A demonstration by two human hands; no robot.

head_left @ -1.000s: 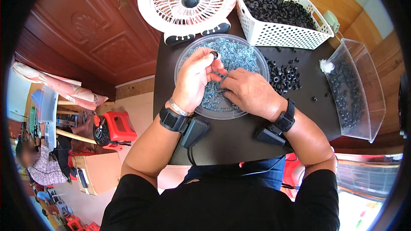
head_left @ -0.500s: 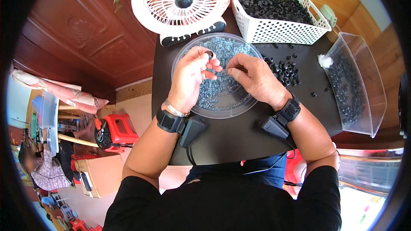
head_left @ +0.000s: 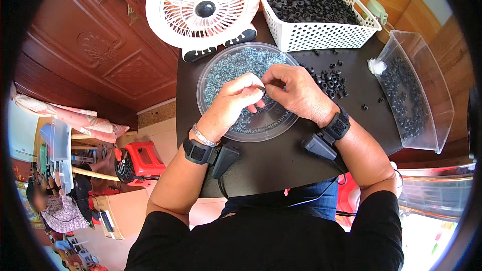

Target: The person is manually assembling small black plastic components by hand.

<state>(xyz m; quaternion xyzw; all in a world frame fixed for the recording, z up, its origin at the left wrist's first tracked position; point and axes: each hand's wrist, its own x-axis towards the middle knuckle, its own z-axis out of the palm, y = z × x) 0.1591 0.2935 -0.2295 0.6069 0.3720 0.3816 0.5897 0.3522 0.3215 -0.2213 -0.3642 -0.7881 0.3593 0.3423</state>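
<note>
As I view the dark table point(head_left: 281, 170), a white basket point(head_left: 321, 38) stands beyond a round clear tub point(head_left: 261, 134); above the tub, my right hand point(head_left: 301, 92), whose grip I cannot tell, meets my left hand point(head_left: 229, 106), which pinches a small black ring point(head_left: 263, 91).
</note>
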